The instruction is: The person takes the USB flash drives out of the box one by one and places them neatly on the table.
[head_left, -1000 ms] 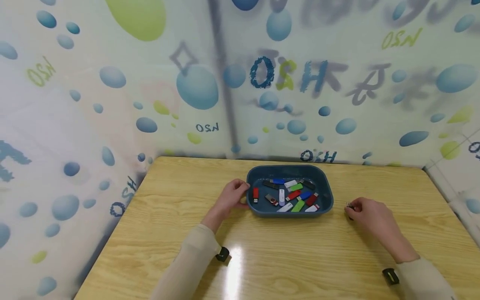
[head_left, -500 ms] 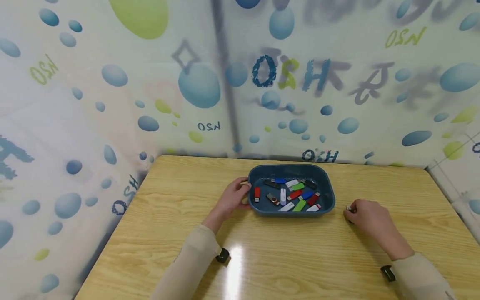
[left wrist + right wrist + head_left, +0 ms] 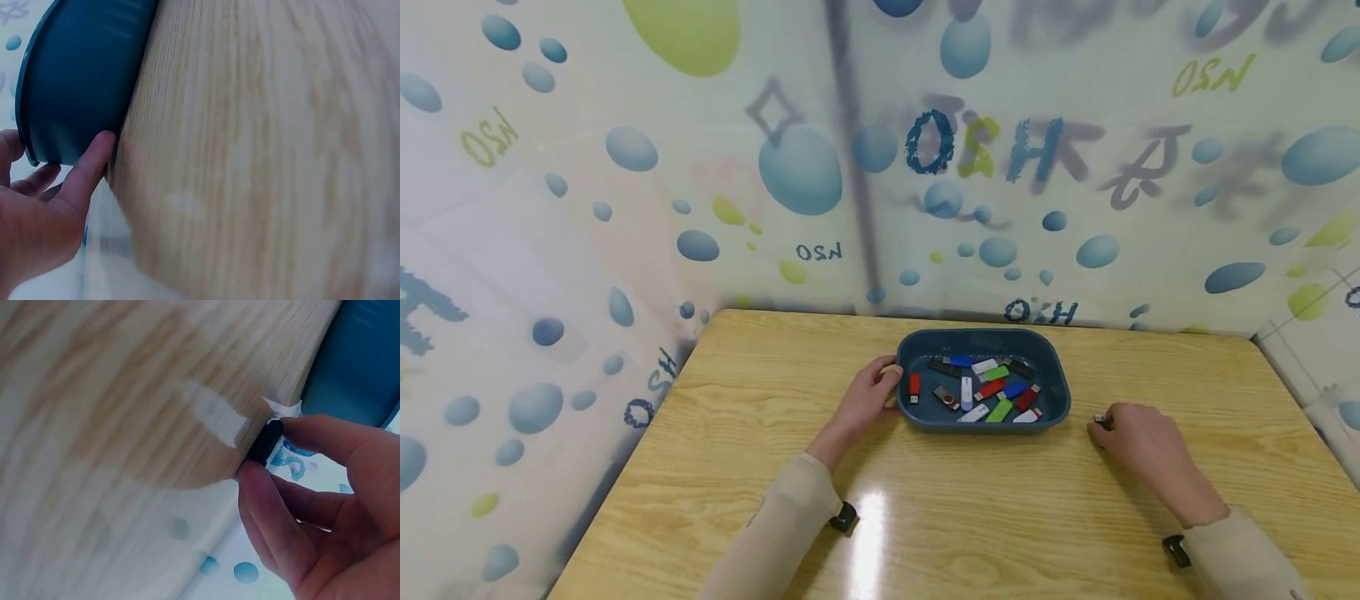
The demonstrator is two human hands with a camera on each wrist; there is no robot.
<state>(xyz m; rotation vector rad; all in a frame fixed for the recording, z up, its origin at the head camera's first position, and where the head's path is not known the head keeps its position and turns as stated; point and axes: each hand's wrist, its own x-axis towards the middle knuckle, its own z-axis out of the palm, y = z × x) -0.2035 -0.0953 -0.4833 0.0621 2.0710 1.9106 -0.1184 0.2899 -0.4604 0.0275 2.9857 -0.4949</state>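
Note:
At the left end of the blue tray (image 3: 985, 429), my left hand (image 3: 867, 396) grips it. In the left wrist view, fingers of the left hand (image 3: 47, 215) lie on the end wall, from rim to base, of the tray (image 3: 81, 75). Right of the tray, my right hand (image 3: 1150, 437) pinches a small black USB stick (image 3: 1101, 422) at the tabletop. The right wrist view has the black stick (image 3: 265, 442) between thumb and finger of the right hand (image 3: 325, 500). Inside the tray lie several USB sticks, among them a red one (image 3: 914, 387) and a green one (image 3: 1000, 410).
The wooden table (image 3: 985, 517) meets a patterned wall covering (image 3: 805, 167) at its back edge. Black bands with small devices sit at both wrists, one by the left sleeve (image 3: 793, 508) and one by the right sleeve (image 3: 1240, 554).
My right hand has shifted very slightly at the table, with the black stick still pinched. The left hand stays on the tray. The head view has moved a little.

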